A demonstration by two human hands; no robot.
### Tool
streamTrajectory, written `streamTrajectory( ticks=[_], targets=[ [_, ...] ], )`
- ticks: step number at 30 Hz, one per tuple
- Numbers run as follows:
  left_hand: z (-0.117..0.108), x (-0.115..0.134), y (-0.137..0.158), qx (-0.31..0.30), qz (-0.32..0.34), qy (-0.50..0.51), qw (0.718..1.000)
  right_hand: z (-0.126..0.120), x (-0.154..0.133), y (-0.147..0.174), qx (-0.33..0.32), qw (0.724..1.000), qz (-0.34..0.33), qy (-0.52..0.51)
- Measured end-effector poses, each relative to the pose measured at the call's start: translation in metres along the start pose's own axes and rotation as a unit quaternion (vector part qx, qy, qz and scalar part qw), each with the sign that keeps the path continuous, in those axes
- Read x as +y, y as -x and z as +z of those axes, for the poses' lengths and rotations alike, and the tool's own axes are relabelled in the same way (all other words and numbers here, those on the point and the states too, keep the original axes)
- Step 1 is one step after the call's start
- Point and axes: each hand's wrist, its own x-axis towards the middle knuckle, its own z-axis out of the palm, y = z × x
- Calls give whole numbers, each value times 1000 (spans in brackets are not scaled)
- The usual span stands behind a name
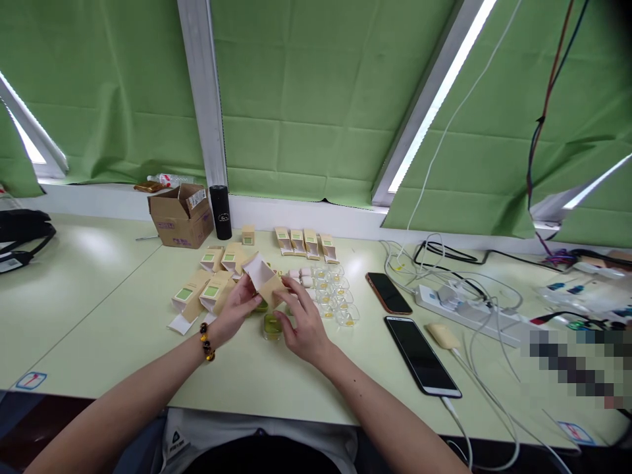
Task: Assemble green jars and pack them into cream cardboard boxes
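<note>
Between my hands is a small tan cardboard box (269, 284), tilted, with its open end and white inside showing. My left hand (236, 309), a beaded bracelet on its wrist, grips the box from the left. My right hand (303, 324) has its bent fingers closed on the right side of the box. Just below, by my right thumb, a small clear container with green contents (272, 327) stands on the table. Another green piece is partly hidden behind my left fingers. Open tan boxes with green labels (190, 294) lie left of my hands.
Clear plastic containers (340, 299) and white pieces (306, 282) sit right of my hands. More small boxes (310, 243) stand behind. A carton (180, 217) and black bottle (220, 212) are at the back left. Phones (422, 355), a power strip (474, 316) and cables lie right.
</note>
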Motion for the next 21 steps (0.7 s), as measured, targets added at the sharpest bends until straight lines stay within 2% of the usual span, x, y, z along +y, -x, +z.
streamTrajectory(
  ticks=[4,7,10,15,18,21],
  targets=[
    [2,4,0,-7,1,-3,1000,2,-1,2,-13,1000,-27,-2],
    [-2,1,-4,36,16,-28,999,0,-1,1,-10,1000,-12,-8],
    [-7,-2,-8,108,50,-46,992,-5,-1,-2,-17,1000,14,10],
    [-11,-1,-9,183,59,-57,980,-13,-3,-9,-144,986,54,70],
    [-12,0,-9,189,76,-78,976,-14,-6,-10,-219,970,53,96],
    [-11,-1,-10,180,85,-94,976,-13,-8,-10,-249,959,40,126]
  ],
)
